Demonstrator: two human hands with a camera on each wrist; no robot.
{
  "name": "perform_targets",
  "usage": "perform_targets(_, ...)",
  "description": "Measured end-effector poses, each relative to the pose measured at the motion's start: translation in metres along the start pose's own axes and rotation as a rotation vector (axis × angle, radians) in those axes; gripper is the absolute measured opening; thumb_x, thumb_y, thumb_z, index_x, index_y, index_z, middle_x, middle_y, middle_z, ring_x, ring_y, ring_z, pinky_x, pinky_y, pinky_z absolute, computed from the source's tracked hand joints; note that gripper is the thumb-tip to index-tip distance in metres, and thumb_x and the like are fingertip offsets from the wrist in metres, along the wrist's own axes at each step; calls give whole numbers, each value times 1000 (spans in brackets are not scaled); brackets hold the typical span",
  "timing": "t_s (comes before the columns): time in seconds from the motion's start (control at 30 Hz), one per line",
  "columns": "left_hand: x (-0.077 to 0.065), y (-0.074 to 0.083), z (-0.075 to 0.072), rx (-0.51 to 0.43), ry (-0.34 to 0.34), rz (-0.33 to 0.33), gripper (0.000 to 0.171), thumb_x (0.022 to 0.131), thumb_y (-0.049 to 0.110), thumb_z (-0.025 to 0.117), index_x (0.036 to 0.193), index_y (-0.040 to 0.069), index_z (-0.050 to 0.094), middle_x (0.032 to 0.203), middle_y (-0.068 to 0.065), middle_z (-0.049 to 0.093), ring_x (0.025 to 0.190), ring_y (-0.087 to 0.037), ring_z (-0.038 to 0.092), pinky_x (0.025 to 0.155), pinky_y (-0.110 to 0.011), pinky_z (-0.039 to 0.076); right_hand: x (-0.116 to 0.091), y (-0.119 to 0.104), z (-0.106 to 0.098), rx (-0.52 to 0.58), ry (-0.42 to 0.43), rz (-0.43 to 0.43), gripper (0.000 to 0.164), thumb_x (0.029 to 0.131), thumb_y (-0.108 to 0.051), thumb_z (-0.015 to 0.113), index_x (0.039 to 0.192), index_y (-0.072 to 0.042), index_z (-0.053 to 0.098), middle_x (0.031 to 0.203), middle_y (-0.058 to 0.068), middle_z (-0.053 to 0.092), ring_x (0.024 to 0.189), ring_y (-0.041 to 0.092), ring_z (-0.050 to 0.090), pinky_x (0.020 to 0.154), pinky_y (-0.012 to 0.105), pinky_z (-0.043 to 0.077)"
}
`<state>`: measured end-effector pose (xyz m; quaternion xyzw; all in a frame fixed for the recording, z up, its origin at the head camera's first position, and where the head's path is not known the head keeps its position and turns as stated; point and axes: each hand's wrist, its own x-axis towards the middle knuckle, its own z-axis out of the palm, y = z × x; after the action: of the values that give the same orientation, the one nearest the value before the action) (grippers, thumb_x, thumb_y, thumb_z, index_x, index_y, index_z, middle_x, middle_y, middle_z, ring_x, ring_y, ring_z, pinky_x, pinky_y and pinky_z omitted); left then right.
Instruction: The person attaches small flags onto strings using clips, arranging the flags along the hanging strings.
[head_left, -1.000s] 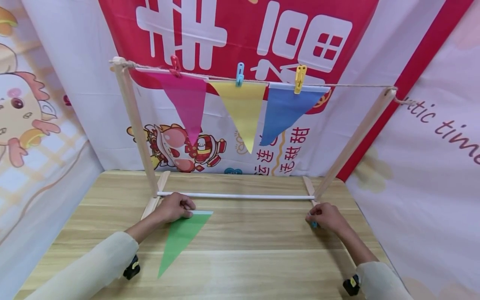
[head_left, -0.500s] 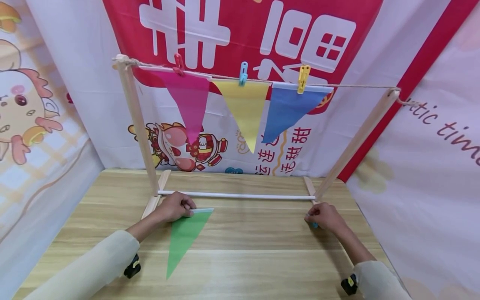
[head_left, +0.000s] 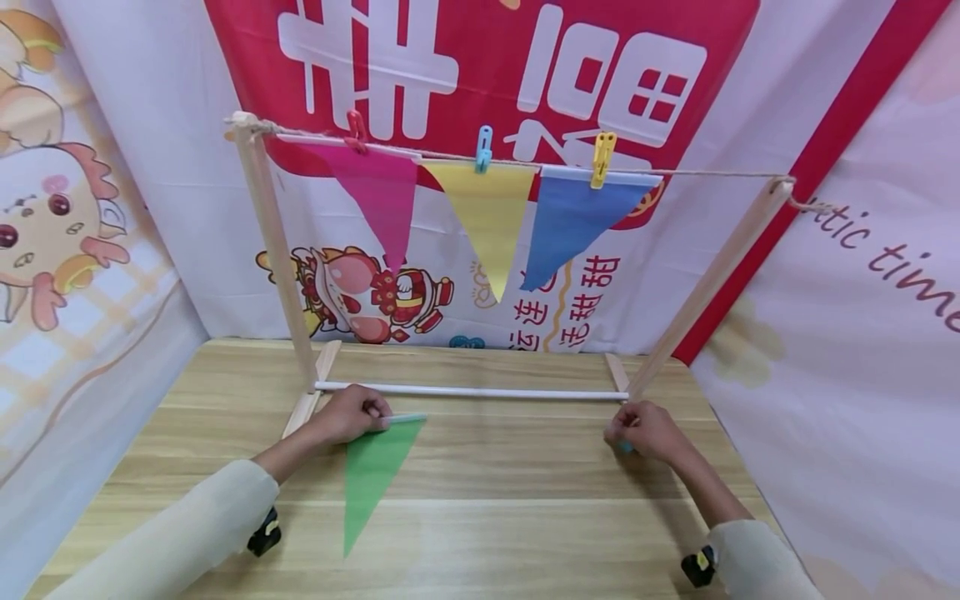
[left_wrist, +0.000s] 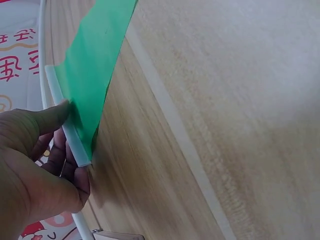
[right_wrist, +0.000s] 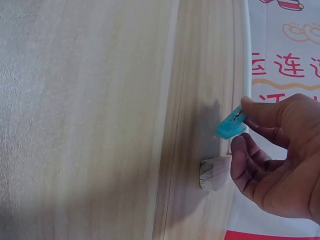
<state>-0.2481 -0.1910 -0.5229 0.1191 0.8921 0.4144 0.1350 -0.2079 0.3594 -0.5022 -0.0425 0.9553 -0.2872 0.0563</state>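
My left hand [head_left: 352,414] pinches the white top edge of a green triangular pennant [head_left: 377,471] between thumb and fingers. In the left wrist view the pennant [left_wrist: 97,65] stretches away from the fingers, over the wooden table. My right hand [head_left: 647,432] is near the frame's right foot and holds a small blue clothespin [right_wrist: 232,125] between thumb and fingers. Above, a pink pennant [head_left: 378,187], a yellow pennant [head_left: 489,208] and a blue pennant [head_left: 573,217] hang from a string [head_left: 712,173], clipped by a red clothespin [head_left: 356,132], a light-blue clothespin [head_left: 483,150] and a yellow clothespin [head_left: 603,160].
Two wooden posts [head_left: 273,250] hold the string at its ends. A white rod [head_left: 472,391] joins them low down, just beyond the hands. Printed cloth [head_left: 840,333] stands behind and beside the wooden table [head_left: 525,500].
The green pennant's tip has swung to the right and its top edge tilts up slightly, still in the left hand. The right hand has shifted slightly left with the clothespin.
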Motion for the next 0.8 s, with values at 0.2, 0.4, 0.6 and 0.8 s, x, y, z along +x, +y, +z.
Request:
perform_targets(0.2,5,3,1,-8,-20,52,5,105,9,79,108,6,78,99,-6,74,91,-17,63,81,-28,52,1,-1,-4,50,2,13,13,103,-15,79,100,-3,74,96,10,75,91,20,68,72,29,54)
perform_targets(0.4,9,14,-3,-25,-43,103,6,111,13,73,113,8,75,104,-9,75,96,-21,65,83,-32,53,1,-4,-4,118,-8,23,19,109,-18,74,109,1,71,92,10,72,82,16,63,70,27,52)
perform_targets(0.6,16,23,-5,-28,-25,82,7,113,15,69,118,12,73,112,-9,75,104,-23,67,87,-34,55,2,-6,-4,295,-38,10,33,111,-8,70,136,13,64,101,21,76,82,19,70,70,30,60)
perform_targets(0.8,19,33,-5,12,17,109,10,108,8,71,117,10,75,113,-12,76,107,-26,69,92,-39,59,5,-8,-8,426,-115,98,46,115,-15,63,148,16,59,126,29,74,99,17,71,86,32,65)
